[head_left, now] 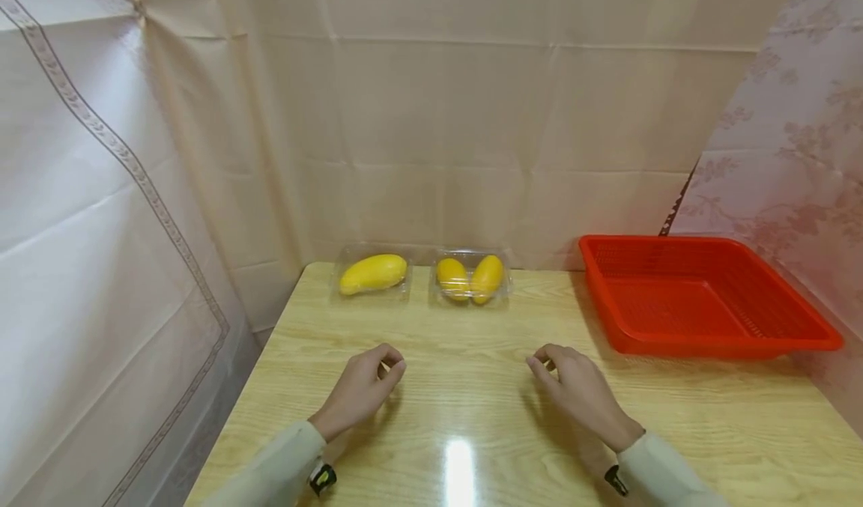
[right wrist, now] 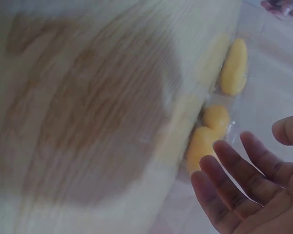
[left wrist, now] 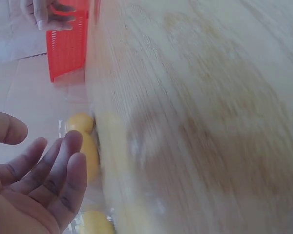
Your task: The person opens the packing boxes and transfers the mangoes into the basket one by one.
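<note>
Head view: left hand (head_left: 364, 387) and right hand (head_left: 583, 391) are held empty, released, a long yellow fruit (head_left: 374, 273) being enclosed in a clear box (head_left: 351, 255) at the left's twelve o'clock, two shorter yellow fruits (head_left: 487, 278) in a second box (head_left: 506, 287) at the right's ten-thirty, a red basket (head_left: 688, 308) at its two.
</note>
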Action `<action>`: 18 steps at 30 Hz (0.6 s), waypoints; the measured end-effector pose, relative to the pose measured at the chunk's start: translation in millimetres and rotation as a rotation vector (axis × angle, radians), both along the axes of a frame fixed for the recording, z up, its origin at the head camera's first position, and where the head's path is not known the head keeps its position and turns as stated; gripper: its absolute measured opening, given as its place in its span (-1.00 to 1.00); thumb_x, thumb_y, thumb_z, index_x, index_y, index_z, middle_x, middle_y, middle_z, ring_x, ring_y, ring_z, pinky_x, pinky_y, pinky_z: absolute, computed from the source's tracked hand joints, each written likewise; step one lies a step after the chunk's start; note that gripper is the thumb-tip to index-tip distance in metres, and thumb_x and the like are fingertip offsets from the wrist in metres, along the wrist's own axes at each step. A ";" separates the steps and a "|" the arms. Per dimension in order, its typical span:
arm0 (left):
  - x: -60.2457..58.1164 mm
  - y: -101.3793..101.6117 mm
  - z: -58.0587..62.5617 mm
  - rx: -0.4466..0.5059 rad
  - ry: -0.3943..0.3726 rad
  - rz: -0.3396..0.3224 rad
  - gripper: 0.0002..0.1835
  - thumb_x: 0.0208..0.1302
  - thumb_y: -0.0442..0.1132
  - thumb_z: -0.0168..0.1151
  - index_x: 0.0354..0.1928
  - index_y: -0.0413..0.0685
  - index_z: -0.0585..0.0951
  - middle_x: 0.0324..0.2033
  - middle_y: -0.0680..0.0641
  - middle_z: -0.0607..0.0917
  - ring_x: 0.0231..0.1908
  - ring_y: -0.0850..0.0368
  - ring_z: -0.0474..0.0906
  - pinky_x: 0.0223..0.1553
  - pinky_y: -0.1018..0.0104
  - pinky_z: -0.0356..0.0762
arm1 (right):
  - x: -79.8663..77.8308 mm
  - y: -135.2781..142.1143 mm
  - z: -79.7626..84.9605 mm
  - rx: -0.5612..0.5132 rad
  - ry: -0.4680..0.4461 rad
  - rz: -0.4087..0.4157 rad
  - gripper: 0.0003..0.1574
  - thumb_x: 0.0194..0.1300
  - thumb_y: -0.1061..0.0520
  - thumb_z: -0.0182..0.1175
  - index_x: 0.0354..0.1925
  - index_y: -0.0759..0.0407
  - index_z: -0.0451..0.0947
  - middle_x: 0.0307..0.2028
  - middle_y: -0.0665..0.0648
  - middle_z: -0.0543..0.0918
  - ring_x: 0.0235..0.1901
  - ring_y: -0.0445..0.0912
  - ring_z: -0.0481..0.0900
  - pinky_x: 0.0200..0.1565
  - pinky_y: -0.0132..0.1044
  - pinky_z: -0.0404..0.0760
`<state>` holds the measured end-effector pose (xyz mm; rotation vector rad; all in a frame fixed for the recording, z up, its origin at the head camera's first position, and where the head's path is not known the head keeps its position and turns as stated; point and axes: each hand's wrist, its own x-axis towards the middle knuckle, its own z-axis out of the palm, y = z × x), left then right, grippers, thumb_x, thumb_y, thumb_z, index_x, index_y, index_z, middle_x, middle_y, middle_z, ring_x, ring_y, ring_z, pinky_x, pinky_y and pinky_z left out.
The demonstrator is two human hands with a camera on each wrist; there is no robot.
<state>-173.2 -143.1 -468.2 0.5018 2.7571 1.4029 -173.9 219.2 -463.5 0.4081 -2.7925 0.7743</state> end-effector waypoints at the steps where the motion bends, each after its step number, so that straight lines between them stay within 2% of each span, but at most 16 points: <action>1: -0.9 0.2 -0.8 0.018 -0.012 0.001 -0.79 0.57 -0.17 0.13 -0.03 -0.15 0.65 -0.21 -0.04 0.70 -0.42 0.06 0.64 -0.46 0.30 0.61 | -1.5 0.6 -1.1 -0.015 -0.014 0.001 -0.79 0.51 -0.01 0.23 -0.23 0.06 0.70 -0.33 -0.05 0.70 -0.36 -0.16 0.58 -0.31 -0.20 0.58; 5: -5.1 0.4 -3.7 0.096 -0.068 0.004 -0.78 0.57 -0.17 0.14 -0.04 -0.20 0.63 -0.22 -0.18 0.69 -0.45 -0.12 0.67 -0.55 0.29 0.58 | -6.1 3.3 -4.4 -0.085 -0.076 0.013 -0.76 0.52 0.02 0.22 -0.26 0.09 0.71 -0.36 -0.04 0.72 -0.43 -0.21 0.52 -0.35 -0.27 0.54; 9: -11.4 1.5 -4.7 0.123 -0.095 0.012 -0.76 0.58 -0.15 0.14 -0.04 -0.19 0.63 -0.22 -0.20 0.69 -0.43 -0.15 0.67 -0.55 0.30 0.56 | -8.8 5.8 -6.7 -0.141 -0.112 0.024 -0.72 0.55 0.02 0.19 -0.24 0.12 0.73 -0.30 0.01 0.76 -0.40 -0.19 0.56 -0.36 -0.29 0.54; 12: -16.5 2.1 -4.6 0.139 -0.123 0.015 -0.74 0.59 -0.12 0.12 -0.02 -0.19 0.62 -0.20 -0.20 0.69 -0.40 -0.16 0.67 -0.50 0.28 0.57 | -10.9 5.9 -8.5 -0.160 -0.127 0.026 -0.70 0.56 0.01 0.17 -0.24 0.12 0.73 -0.29 0.00 0.76 -0.36 -0.19 0.59 -0.35 -0.30 0.55; 18: -28.9 7.6 -3.6 0.202 -0.172 0.021 -0.71 0.61 -0.13 0.09 0.01 -0.25 0.60 -0.16 -0.22 0.68 -0.37 -0.18 0.67 -0.36 0.10 0.67 | -16.5 5.3 -11.9 -0.223 -0.207 0.011 -0.65 0.59 -0.01 0.12 -0.26 0.13 0.72 -0.32 0.03 0.74 -0.39 -0.13 0.60 -0.40 -0.29 0.54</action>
